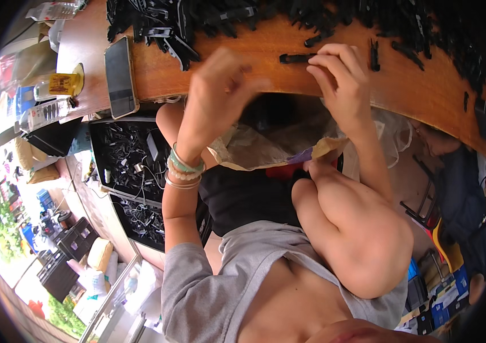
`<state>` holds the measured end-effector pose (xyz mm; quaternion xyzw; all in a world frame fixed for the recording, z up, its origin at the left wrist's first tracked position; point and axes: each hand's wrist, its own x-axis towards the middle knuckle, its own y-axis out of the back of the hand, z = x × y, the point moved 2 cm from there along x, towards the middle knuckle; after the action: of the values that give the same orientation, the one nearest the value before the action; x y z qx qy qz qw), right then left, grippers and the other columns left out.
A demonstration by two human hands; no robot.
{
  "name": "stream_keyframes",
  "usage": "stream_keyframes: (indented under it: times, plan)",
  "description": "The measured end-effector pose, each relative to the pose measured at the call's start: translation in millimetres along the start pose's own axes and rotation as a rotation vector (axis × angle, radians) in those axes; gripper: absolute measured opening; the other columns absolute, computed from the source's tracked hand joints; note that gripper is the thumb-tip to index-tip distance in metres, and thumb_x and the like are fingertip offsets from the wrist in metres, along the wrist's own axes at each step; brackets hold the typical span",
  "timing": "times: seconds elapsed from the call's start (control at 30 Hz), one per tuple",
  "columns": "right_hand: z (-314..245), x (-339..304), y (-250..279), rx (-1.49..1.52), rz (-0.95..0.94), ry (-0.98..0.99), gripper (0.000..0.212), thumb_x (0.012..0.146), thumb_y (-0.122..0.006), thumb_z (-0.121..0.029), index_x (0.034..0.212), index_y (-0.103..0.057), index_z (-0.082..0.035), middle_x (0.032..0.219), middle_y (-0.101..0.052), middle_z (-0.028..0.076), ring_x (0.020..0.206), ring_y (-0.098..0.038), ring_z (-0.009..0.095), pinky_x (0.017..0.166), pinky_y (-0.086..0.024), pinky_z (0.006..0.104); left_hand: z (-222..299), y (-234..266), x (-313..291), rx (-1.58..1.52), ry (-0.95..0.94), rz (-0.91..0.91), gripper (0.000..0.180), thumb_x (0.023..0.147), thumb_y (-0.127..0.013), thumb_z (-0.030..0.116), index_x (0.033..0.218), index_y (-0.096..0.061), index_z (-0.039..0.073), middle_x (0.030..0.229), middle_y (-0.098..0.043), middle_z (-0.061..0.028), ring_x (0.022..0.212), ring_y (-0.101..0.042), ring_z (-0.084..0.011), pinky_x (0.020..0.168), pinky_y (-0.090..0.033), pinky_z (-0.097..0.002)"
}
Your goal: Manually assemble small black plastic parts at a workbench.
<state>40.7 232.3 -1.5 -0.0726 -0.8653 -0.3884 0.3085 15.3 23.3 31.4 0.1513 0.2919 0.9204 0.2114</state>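
Observation:
A slim black plastic piece [295,58], clip-like in shape, is at the near part of the brown wooden table [288,83]. My right hand [343,80] has its fingertips closed on the right end of this piece. To its left, my left hand [220,86] is raised over the table's near edge, smeared by motion, with its fingers hard to make out. Bracelets circle my left wrist. Another small black piece [374,55] lies just right of my right hand. Heaps of similar black pieces [166,28] spread along the far side.
A phone [120,77] lies at the table's left. Beyond it stand a cup of amber drink [64,84] and clear bottles. An open plastic bag [248,146] hangs below the table edge over my lap. Black crates of parts [128,154] stand lower left. Another person [454,177] is at the right.

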Motion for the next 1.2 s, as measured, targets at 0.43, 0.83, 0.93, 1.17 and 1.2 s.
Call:
stream_keyframes:
  times: [0.43, 0.83, 0.93, 1.17, 1.2]
  plan:
    - [-1.0, -20.6, 3.3, 0.470, 0.078, -0.366, 0.009, 0.084, -0.062, 0.003, 0.093, -0.062, -0.001, 0.083, -0.060, 0.005, 0.067, -0.057, 0.013, 0.059, -0.046, 0.0258, -15.1, -14.8, 30.4, 0.247, -0.263, 0.560, 0.022, 0.071, -0.069, -0.004, 0.087, -0.056, 0.002, 0.091, -0.060, -0.0083, 0.060, -0.056, -0.0147, 0.055, -0.047, -0.0247]
    - [-10.1, -25.3, 20.6, 0.769, -0.103, -0.361, 0.013, 0.081, -0.069, -0.001, 0.093, -0.065, 0.000, 0.085, -0.066, 0.007, 0.073, -0.062, 0.012, 0.065, -0.049, 0.0224, 18.5, -48.0, 7.2, -0.766, 0.363, 0.205, 0.013, 0.083, -0.067, 0.004, 0.089, -0.063, -0.007, 0.087, -0.066, -0.0103, 0.071, -0.063, -0.0126, 0.062, -0.051, -0.0220]
    - [-16.6, -24.9, 22.3, 0.544, -0.056, -0.335, 0.012, 0.079, -0.069, 0.000, 0.091, -0.065, -0.001, 0.080, -0.066, 0.007, 0.072, -0.063, 0.014, 0.064, -0.049, 0.0231, 20.0, -54.4, 2.3, -0.523, 0.365, 0.115, 0.024, 0.090, -0.062, 0.017, 0.097, -0.068, -0.006, 0.073, -0.067, -0.0075, 0.075, -0.066, -0.0127, 0.061, -0.049, -0.0225]
    - [-14.8, -33.6, 16.4, 0.493, 0.097, -0.263, 0.011, 0.080, -0.069, 0.000, 0.090, -0.065, -0.001, 0.079, -0.067, 0.008, 0.069, -0.064, 0.014, 0.060, -0.049, 0.0237, 21.7, -58.5, -4.6, -0.820, 0.473, 0.004, 0.029, 0.092, -0.059, 0.016, 0.110, -0.063, -0.007, 0.084, -0.069, -0.0098, 0.073, -0.067, -0.0155, 0.063, -0.053, -0.0275]
    - [-14.6, -34.5, 16.7, 0.547, 0.089, -0.316, 0.012, 0.079, -0.069, 0.000, 0.090, -0.065, -0.001, 0.080, -0.068, 0.008, 0.069, -0.064, 0.013, 0.061, -0.049, 0.0236, 22.7, -57.6, -4.1, -0.774, 0.399, -0.023, 0.030, 0.091, -0.060, 0.014, 0.112, -0.061, -0.007, 0.086, -0.069, -0.0121, 0.074, -0.068, -0.0184, 0.063, -0.053, -0.0291]
